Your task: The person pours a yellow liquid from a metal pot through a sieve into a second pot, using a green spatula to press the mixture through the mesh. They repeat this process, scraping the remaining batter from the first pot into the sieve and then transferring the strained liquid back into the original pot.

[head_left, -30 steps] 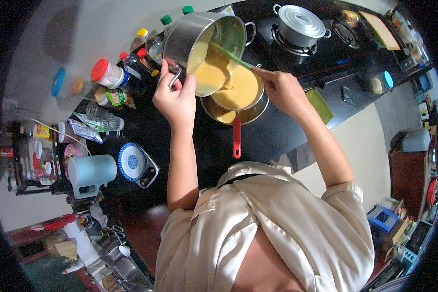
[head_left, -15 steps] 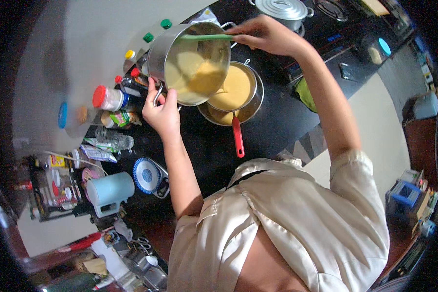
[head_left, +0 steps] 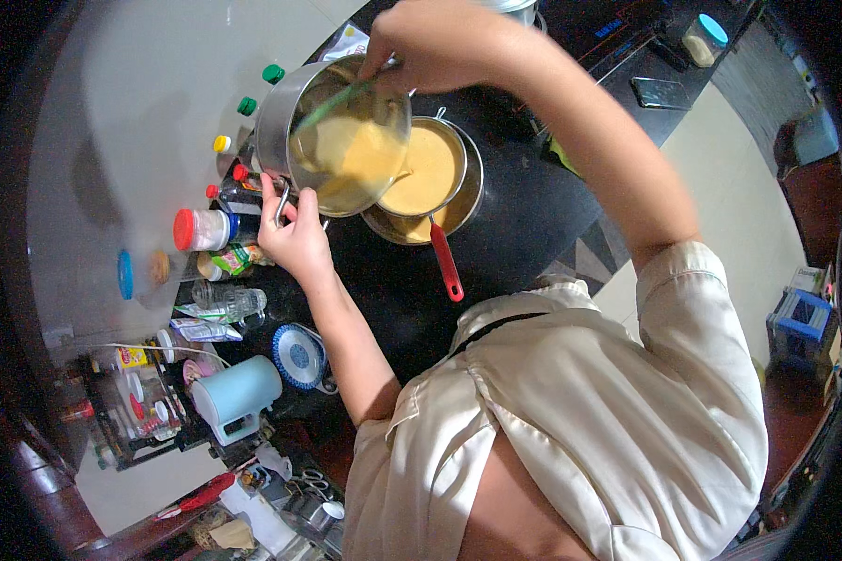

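My left hand (head_left: 297,229) grips one side handle of a steel pot (head_left: 273,117), which is tipped on its side with its mouth toward the right. In my right hand (head_left: 430,51) is a green spatula (head_left: 326,107), reaching into the pot; its far end is blurred. Creamy yellow liquid (head_left: 346,154) coats the pot's inside and gathers at the lower rim. Just beside that rim, a strainer with a red handle (head_left: 446,262) holds a pool of the same liquid (head_left: 428,168). The strainer rests over a wider metal bowl (head_left: 478,182), with more yellow liquid showing below it.
Along the left wall stand a red-lidded jar (head_left: 192,229), bottles with coloured caps, a glass jar (head_left: 243,304) and a light blue pitcher (head_left: 239,393). A phone (head_left: 661,93) and a blue-lidded jar (head_left: 704,39) lie toward the far right of the black counter (head_left: 524,196).
My right hand has moved left over the pot's mouth, and the spatula now slants deeper inside. The pot stays tipped by the strainer. The whole view has shifted a little.
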`<state>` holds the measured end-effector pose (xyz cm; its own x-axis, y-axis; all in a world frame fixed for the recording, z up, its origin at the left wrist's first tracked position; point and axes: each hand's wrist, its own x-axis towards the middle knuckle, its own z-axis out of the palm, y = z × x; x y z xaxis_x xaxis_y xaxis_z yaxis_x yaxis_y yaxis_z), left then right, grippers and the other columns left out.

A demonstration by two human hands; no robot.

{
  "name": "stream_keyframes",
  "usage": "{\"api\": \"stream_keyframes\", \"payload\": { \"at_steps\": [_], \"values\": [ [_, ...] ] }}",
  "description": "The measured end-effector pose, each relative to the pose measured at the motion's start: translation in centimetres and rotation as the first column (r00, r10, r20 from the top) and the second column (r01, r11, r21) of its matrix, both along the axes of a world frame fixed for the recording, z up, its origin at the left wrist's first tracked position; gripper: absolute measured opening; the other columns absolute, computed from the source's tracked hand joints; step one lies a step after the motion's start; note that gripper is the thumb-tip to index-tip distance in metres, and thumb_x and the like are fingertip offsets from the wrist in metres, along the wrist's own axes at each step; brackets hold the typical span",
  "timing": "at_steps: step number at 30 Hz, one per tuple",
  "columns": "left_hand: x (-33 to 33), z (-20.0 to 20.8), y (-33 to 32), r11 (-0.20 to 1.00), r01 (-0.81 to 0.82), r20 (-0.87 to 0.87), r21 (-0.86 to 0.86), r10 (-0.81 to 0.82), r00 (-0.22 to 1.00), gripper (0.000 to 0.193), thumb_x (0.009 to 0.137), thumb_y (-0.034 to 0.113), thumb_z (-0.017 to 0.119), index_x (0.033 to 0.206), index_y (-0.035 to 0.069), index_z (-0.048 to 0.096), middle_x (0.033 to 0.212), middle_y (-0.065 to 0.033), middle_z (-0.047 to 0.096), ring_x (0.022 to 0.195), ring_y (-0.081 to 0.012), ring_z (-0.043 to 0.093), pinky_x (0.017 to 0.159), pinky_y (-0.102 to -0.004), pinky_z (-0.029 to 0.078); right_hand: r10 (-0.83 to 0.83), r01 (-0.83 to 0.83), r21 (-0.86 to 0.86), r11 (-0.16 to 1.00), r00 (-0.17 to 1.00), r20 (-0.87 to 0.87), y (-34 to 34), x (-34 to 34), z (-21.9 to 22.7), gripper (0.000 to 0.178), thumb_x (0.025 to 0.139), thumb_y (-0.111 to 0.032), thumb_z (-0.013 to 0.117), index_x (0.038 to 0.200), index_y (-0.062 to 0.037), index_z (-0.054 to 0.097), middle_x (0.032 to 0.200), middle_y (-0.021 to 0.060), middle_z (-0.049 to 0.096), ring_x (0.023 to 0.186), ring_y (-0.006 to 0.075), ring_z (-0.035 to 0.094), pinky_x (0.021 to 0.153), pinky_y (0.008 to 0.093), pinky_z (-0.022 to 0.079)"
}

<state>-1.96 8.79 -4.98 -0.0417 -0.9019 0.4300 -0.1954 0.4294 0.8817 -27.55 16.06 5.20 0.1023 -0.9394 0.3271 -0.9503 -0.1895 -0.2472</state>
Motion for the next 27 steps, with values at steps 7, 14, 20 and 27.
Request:
{"api": "stream_keyframes", "payload": {
  "at_steps": [7,14,20,27],
  "values": [
    [-0.2,0.0,-0.1,0.997,0.018,0.039,-0.07,-0.016,0.999,0.036,0.069,-0.004,0.063,0.054,0.0,0.031,0.127,-0.0314,0.048,0.092,-0.0116,0.056,0.071,-0.0254,0.046,-0.031,0.027,-0.028,0.999,0.99,-0.14,1.4,1.0,-1.4,0.017,0.07,-0.018,0.068,0.085,-0.0137,0.073,0.071,0.0132,0.066,0.069,0.0306,0.065,0.063,0.0399,0.053],
    [-0.7,1.0,0.5,0.998,0.019,0.061,-0.054,-0.016,0.998,0.035,0.067,-0.003,0.066,0.055,0.0,0.033,0.125,-0.0332,0.048,0.108,-0.0207,0.056,0.08,-0.0274,0.045,-0.121,0.095,-0.122,0.988,0.966,-0.23,0.2,0.6,-1.5,0.016,0.07,-0.019,0.068,0.085,-0.0133,0.072,0.072,0.013,0.066,0.07,0.0307,0.065,0.064,0.0398,0.053],
    [-0.2,0.6,0.3,0.986,-0.015,0.108,-0.164,0.033,0.994,0.031,0.067,-0.001,0.067,0.057,-0.003,0.038,0.122,-0.0298,0.053,0.078,-0.0136,0.059,0.066,-0.0255,0.045,-0.076,0.06,-0.091,0.994,0.98,-0.186,1.6,0.2,-1.9,0.018,0.072,-0.017,0.067,0.089,-0.0156,0.073,0.071,0.0119,0.066,0.067,0.031,0.065,0.062,0.0407,0.053],
    [-0.9,0.4,-0.1,0.993,0.016,0.141,-0.121,0.001,0.99,0.032,0.066,0.0,0.067,0.056,-0.002,0.038,0.119,-0.0323,0.054,0.079,-0.0143,0.062,0.064,-0.028,0.045,-0.113,0.091,-0.105,0.99,0.965,-0.235,0.6,1.3,-2.3,0.014,0.072,-0.018,0.066,0.085,-0.0147,0.072,0.071,0.014,0.065,0.068,0.0312,0.065,0.061,0.0419,0.053]
  ]
}}
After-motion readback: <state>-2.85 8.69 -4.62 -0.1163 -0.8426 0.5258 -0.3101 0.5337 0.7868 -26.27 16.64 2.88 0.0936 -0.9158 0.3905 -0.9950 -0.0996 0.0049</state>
